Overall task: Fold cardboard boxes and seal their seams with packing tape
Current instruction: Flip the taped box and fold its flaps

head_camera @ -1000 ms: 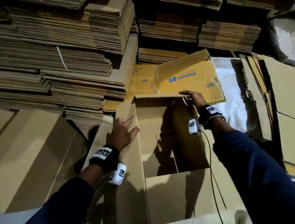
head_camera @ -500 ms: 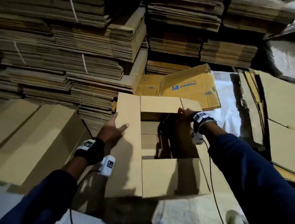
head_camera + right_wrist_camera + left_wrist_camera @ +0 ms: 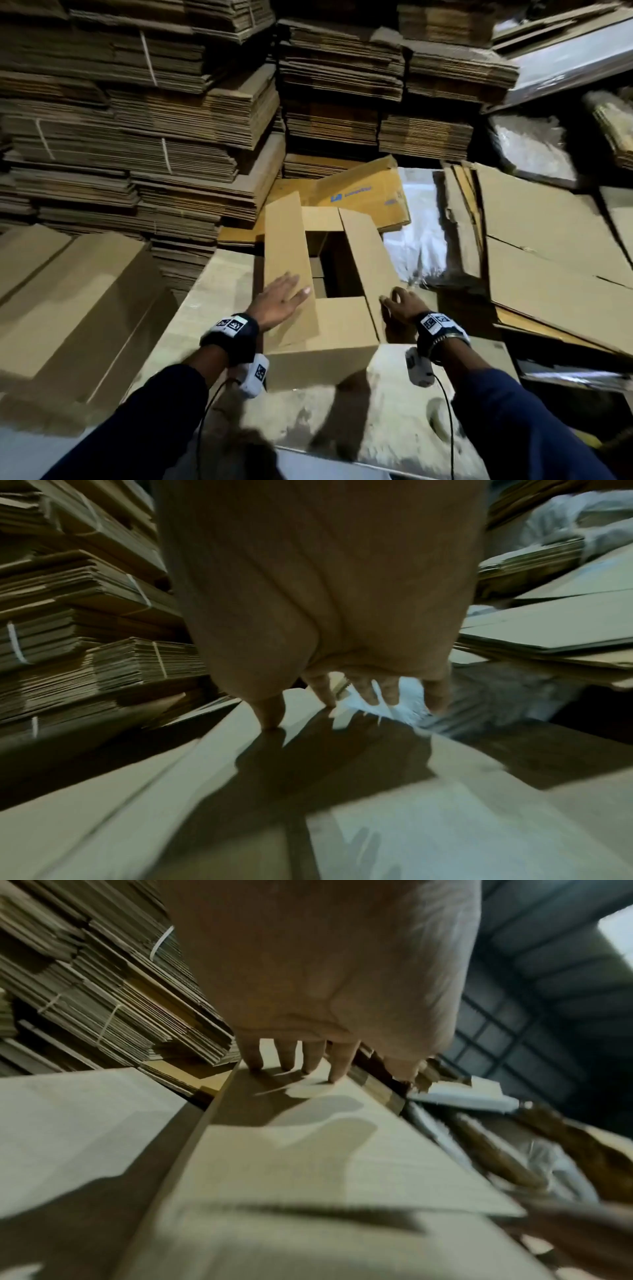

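A plain brown cardboard box (image 3: 318, 356) stands in front of me on a pale sheet, its top partly folded shut. The two short flaps lie down, and a dark gap stays open between the long flaps. My left hand (image 3: 281, 301) lies flat with straight fingers (image 3: 294, 1064) on the left long flap (image 3: 287, 246). My right hand (image 3: 402, 305) is at the near end of the right long flap (image 3: 366, 260). Its thumb and forefinger tips (image 3: 270, 718) press the flap (image 3: 222, 772), while the other fingers hang past the box's outer edge.
Tall strapped stacks of flat cardboard (image 3: 171, 137) fill the back and left. Another made-up box (image 3: 68, 291) lies at my left. A yellow printed flat carton (image 3: 370, 192) sits behind the box, with white plastic sheeting (image 3: 421, 240) and loose flat sheets (image 3: 548, 257) at the right.
The right long flap has come down over the opening. My right hand moved from the far inside edge to the near right corner. My left hand slid onto the left flap.
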`<action>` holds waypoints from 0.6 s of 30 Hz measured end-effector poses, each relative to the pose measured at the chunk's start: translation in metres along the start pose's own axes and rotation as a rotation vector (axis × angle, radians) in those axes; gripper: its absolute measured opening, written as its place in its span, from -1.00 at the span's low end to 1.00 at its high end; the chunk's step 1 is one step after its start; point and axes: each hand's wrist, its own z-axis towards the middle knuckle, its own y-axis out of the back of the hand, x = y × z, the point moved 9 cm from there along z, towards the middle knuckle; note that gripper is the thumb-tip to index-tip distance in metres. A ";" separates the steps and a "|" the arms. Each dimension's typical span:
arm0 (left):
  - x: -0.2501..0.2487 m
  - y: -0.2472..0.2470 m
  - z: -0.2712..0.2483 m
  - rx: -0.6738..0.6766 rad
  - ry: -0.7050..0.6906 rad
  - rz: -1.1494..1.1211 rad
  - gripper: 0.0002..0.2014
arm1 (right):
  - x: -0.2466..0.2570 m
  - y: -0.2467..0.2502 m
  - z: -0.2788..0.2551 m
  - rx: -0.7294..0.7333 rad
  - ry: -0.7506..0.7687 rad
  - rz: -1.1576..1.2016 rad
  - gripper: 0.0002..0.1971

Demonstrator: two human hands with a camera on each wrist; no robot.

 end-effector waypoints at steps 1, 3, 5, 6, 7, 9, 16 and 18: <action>0.005 -0.014 -0.002 0.020 -0.009 0.159 -0.11 | -0.021 -0.002 -0.012 -0.019 -0.057 0.026 -0.38; 0.013 -0.031 -0.010 0.004 -0.028 0.367 -0.15 | -0.044 0.000 -0.039 -0.035 -0.132 0.094 -0.27; 0.017 -0.039 -0.019 -0.073 -0.021 0.393 -0.21 | -0.045 0.010 -0.065 -0.051 -0.112 0.129 -0.33; 0.019 -0.040 -0.023 -0.109 0.001 0.364 -0.24 | -0.043 0.019 -0.074 -0.079 -0.080 0.133 -0.44; 0.022 -0.041 -0.026 -0.144 0.029 0.327 -0.24 | -0.038 0.030 -0.084 -0.125 -0.042 0.143 -0.56; 0.028 -0.043 -0.031 -0.200 0.106 0.237 -0.21 | -0.020 0.061 -0.108 -0.272 0.041 0.252 -0.66; 0.056 -0.049 -0.047 -0.347 0.387 -0.068 0.34 | 0.055 0.026 -0.142 0.010 0.189 0.737 -0.69; 0.067 -0.051 -0.055 -0.341 0.460 -0.157 0.45 | 0.057 -0.004 -0.133 0.035 0.143 0.527 -0.49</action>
